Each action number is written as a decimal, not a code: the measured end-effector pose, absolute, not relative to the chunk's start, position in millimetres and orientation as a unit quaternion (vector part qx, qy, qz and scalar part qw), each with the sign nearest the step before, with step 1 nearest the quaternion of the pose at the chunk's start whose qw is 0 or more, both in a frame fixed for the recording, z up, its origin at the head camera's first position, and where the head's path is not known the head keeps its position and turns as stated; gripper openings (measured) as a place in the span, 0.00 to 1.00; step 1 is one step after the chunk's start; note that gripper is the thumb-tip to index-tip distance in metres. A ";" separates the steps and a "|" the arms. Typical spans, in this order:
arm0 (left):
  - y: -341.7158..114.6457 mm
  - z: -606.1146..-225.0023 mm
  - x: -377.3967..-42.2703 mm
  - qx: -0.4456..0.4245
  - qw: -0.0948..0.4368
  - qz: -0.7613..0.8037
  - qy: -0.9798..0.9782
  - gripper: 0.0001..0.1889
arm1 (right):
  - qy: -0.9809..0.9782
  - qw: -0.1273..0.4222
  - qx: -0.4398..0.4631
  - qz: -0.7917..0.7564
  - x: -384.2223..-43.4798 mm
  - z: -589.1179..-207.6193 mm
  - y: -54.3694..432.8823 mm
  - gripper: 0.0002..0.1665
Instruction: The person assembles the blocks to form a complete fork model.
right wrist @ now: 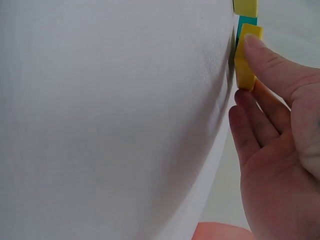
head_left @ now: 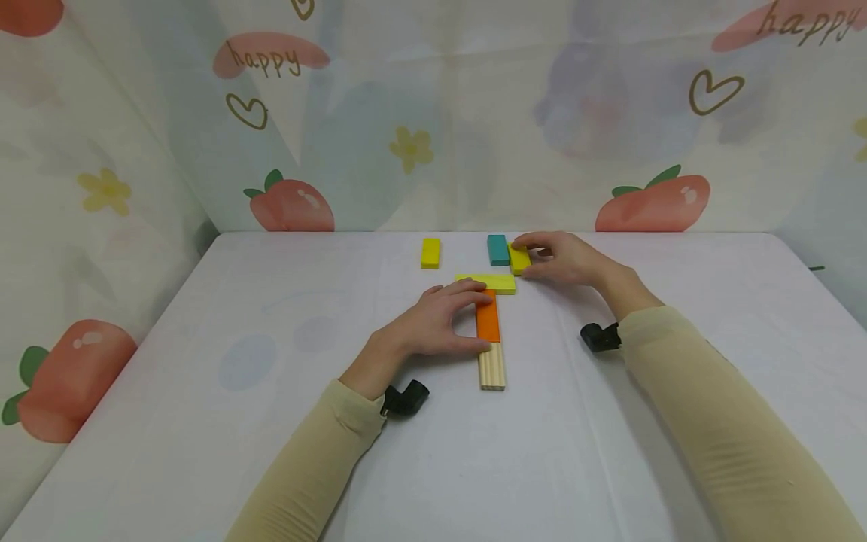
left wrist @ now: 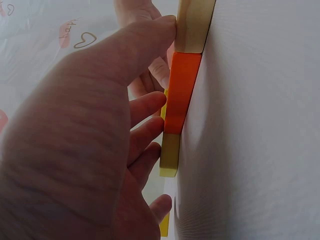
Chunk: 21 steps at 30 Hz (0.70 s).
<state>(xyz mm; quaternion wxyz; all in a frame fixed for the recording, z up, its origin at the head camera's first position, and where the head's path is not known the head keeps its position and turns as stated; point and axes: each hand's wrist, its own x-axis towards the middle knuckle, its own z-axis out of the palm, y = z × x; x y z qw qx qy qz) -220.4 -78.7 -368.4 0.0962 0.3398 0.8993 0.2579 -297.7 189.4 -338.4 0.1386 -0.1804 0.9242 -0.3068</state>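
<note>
My left hand (head_left: 430,320) rests along a row of flat blocks, its fingers loosely bent. Its thumb touches the plain wood block (head_left: 492,369), while fingertips lie at the orange block (head_left: 488,324) and the yellow-green block (head_left: 501,284). The yellow-green one lies crosswise at the far end of the orange one, like the bar of a T. Beyond it, my right hand (head_left: 569,260) pinches a yellow block (right wrist: 245,67) between thumb and fingers. That block stands slightly tilted against the right side of a teal block (head_left: 497,250).
Another yellow block (head_left: 430,254) lies apart, left of the teal one near the table's back edge. A white cloth covers the table (head_left: 203,436). Patterned curtains (head_left: 460,113) rise behind and at the sides. A black wrist camera (head_left: 409,399) sits on each wrist.
</note>
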 end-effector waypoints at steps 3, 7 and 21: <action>-78.7 -368.2 -220.1 0.339 0.098 0.260 0.899 0.35 | 0.924 0.139 -0.182 -0.307 -298.0 -338.9 188.0 0.32; -79.0 -367.9 -219.9 0.338 0.099 0.261 0.899 0.35 | 0.923 0.140 -0.185 -0.308 -298.5 -339.2 186.3 0.32; -79.0 -366.7 -219.0 0.334 0.101 0.260 0.900 0.35 | 0.924 0.141 -0.190 -0.299 -298.3 -337.9 179.8 0.32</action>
